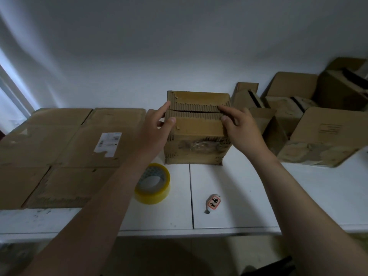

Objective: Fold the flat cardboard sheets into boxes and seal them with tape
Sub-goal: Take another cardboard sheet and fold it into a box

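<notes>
Cardboard, worn and frayed at the edges, makes up the box [197,128] seen in the head view, stood on the white table [229,196] with flat sheets [59,148] laid to its left and a group of finished boxes [298,124] to its right. Its two top flaps are folded down and meet at an untaped seam. It is judged light and fairly stiff but easily crushed, best steadied at the upper corners beside the seam. The left hand [154,126] is held open at the box's top left corner, fingers spread, nothing gripped. The right hand [239,124] is laid on the top right corner, fingers loosely curled, pressing and not clamped. A roll of tape [152,186] and a small cutter [213,203] lie near the table's front edge.
</notes>
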### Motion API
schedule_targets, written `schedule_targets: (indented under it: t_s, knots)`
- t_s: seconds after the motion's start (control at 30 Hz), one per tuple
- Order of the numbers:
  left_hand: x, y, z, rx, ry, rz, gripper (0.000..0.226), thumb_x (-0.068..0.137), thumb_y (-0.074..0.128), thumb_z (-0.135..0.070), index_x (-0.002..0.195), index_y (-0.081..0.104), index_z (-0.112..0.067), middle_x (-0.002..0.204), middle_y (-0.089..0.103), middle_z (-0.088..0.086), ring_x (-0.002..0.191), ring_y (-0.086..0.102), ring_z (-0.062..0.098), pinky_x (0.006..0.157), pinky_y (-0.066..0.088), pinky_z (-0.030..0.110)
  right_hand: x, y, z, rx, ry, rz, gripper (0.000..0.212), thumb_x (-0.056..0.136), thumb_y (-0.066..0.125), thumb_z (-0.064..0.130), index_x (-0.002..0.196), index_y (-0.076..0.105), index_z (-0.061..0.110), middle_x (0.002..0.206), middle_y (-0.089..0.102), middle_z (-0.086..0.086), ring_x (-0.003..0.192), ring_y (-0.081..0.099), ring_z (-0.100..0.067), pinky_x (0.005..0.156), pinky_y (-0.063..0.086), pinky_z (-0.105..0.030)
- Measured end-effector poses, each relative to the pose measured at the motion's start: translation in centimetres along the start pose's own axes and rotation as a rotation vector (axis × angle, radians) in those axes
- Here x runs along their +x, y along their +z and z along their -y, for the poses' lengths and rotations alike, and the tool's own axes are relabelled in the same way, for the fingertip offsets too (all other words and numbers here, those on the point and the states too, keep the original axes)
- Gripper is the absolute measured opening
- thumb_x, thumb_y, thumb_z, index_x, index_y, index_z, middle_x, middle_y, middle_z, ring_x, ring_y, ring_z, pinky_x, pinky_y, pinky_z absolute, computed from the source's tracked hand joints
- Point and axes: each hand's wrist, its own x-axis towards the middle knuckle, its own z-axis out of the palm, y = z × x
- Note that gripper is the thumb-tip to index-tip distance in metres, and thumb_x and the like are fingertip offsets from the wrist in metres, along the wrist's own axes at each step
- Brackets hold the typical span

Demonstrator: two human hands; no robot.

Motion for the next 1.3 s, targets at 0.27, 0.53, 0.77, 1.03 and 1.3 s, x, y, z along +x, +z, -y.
schedule_targets:
  t_s: [0.27,0.53,0.77,1.03,1.3]
  knots:
    - [1.5,-0.5,1.4,0.144,0.043,-0.032,0.050,0.101,0.055,-0.032,0.149,0.044,-0.035,0.122,0.048,-0.003,0.095,0.048,-0.003,0.085,0.045,0.025,0.1,3.7,-1.6,0.104,0.073,0.062,0.037,0.104,0.053,0.023,0.140,0.058,0.028,0.124,0.046,0.002,0.110,0.046,-0.008,0.091,0.035,-0.006]
    - [2.1,1.1,2.4,-0.025,-0.104,0.052,0.042,0.102,0.055,-0.038,0.143,0.053,-0.036,0.134,0.053,-0.007,0.121,0.051,0.011,0.102,0.047,0.033,1.9,2.9,-2.6,-0.021,0.118,0.030,0.036,0.103,0.052,0.031,0.137,0.062,0.030,0.128,0.049,0.000,0.100,0.054,-0.011,0.101,0.043,-0.026]
    - [1.1,2.4,3.4,0.007,-0.227,0.151,0.043,0.099,0.058,-0.041,0.142,0.054,-0.038,0.128,0.055,-0.009,0.114,0.049,0.011,0.101,0.048,0.038,1.2,3.5,-4.1,-0.078,0.223,0.220,0.042,0.104,0.052,0.034,0.146,0.054,0.032,0.144,0.043,-0.005,0.111,0.061,-0.023,0.098,0.054,-0.046]
    - [-0.2,-1.5,5.1,0.319,-0.337,0.348,0.035,0.091,0.053,-0.034,0.126,0.051,-0.035,0.105,0.066,-0.002,0.095,0.066,0.021,0.088,0.057,0.047,0.9,3.4,-4.0,-0.129,0.217,0.264,0.042,0.106,0.047,0.036,0.148,0.048,0.037,0.140,0.038,-0.006,0.100,0.051,-0.022,0.095,0.054,-0.053]
    - [-3.2,-4.7,6.8,0.771,-0.144,0.463,0.039,0.096,0.059,-0.012,0.133,0.065,-0.026,0.131,0.064,0.004,0.118,0.058,0.024,0.099,0.045,0.033,0.2,3.1,-4.0,-0.134,0.138,0.291,0.041,0.105,0.051,0.033,0.147,0.051,0.035,0.131,0.043,-0.006,0.104,0.049,-0.019,0.071,0.047,-0.015]
